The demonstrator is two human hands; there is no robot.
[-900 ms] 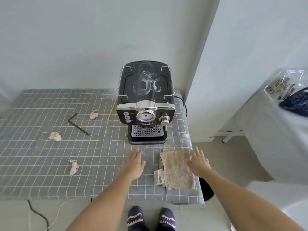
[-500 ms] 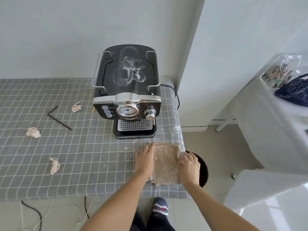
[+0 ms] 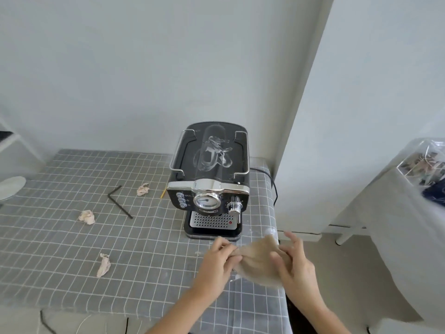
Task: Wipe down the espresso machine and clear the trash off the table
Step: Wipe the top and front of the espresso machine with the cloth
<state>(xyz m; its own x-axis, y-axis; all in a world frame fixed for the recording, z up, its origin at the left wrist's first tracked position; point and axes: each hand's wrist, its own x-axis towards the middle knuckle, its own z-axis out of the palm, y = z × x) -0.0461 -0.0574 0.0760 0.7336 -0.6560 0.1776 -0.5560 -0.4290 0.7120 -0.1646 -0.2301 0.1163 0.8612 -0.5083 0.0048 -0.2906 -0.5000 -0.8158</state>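
A black and chrome espresso machine (image 3: 210,186) stands at the table's far right, white smears on its top. Just in front of it, both hands hold a beige cloth (image 3: 257,257) lifted off the grey checked tablecloth (image 3: 60,249). My left hand (image 3: 220,260) pinches the cloth's left edge; my right hand (image 3: 292,262) grips its right side. Three crumpled paper scraps lie to the left: one near the machine (image 3: 143,189), one further left (image 3: 86,217), one nearer me (image 3: 103,265).
A black hex key (image 3: 119,204) and a yellow stick (image 3: 163,192) lie on the table left of the machine. A black cord (image 3: 271,182) runs off behind it. A dark bin opening (image 3: 292,307) sits below the table's right edge. A covered piece of furniture (image 3: 395,237) stands at right.
Both hands went from flat over the table to pressing on the folded cloth, then gathered it and lifted it off the table. The view tilted up.
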